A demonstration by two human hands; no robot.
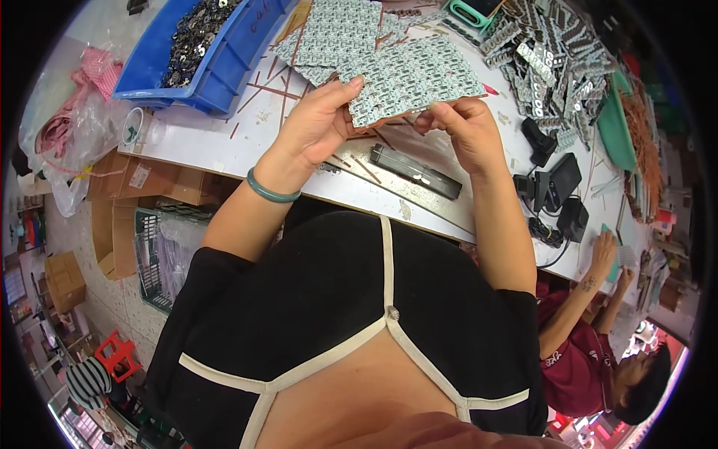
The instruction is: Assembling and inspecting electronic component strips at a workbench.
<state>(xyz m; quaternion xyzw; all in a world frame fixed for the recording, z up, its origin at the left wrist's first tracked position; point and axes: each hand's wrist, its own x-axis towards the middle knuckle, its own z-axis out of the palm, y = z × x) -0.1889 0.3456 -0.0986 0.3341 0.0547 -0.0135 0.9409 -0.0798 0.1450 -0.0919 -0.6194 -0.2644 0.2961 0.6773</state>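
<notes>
Over the white table I hold a pale circuit board panel (pixel 419 71), printed with many repeated small boards and edged in reddish brown. My left hand (pixel 321 116) grips its left end, thumb on top and fingers beneath. At the near right edge my right hand (pixel 467 131) is closed in a pinch on the panel; its fingertips are partly hidden. More panels of the same kind lie in a stack (pixel 336 34) just beyond. Below my hands a dark bar-shaped block (pixel 415 172) sits on a metal strip along the table's front.
A blue bin (pixel 217 93) of small dark parts stands at left. Snapped board strips (pixel 538 63) are heaped at far right, near a green basin (pixel 619 127) of brown strips. Black devices with cables (pixel 561 183) lie at right. A co-worker's hands (pixel 604 251) are beyond them.
</notes>
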